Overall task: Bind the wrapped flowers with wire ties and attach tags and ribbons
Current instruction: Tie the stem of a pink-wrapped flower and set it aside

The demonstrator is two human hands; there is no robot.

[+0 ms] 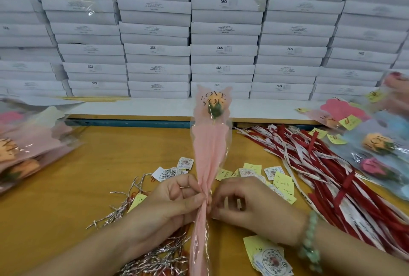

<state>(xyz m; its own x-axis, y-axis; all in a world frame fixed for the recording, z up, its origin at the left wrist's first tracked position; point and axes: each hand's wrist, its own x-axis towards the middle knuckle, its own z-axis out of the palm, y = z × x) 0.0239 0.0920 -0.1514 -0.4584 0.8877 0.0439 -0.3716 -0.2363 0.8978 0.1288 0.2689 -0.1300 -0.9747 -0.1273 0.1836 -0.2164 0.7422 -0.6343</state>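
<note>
1. The pink, translucent, cone-shaped wrapped flower (211,143), with an orange bloom under a LOVE YOU print, stands upright over the yellow-brown wooden table (88,176). Its bloom is at 12 o'clock and its tail runs down to 6 o'clock. Upright, the folds likely hang evenly for gathering.
2. The left hand (174,205), at 9 o'clock of the gathered neck, pinches that neck with thumb and forefinger curled round it. I judge this holds the wrap bunched while it is bound.
3. The right hand (250,207), at 3 o'clock of the neck, has its fingers curled narrow, with the tips pinching at the same spot. This looks like the binding twist, but no tie can be made out there.
4. The crinkled silver wire ties (124,207) lie at 8 o'clock, just beside the left wrist, probably for quick picking.
5. The small printed paper tags (272,172) lie among yellow notes at 1 o'clock. The long red and white ribbons (332,176) spread at 3 o'clock, near the right hand for the later steps.
6. Wrapped flowers bearing yellow notes (376,143) lie at far 2 o'clock and look finished. A stack in clear bags (26,143) sits at 9 o'clock. Flat white cardboard boxes (221,32) are walled up at 12 o'clock.
</note>
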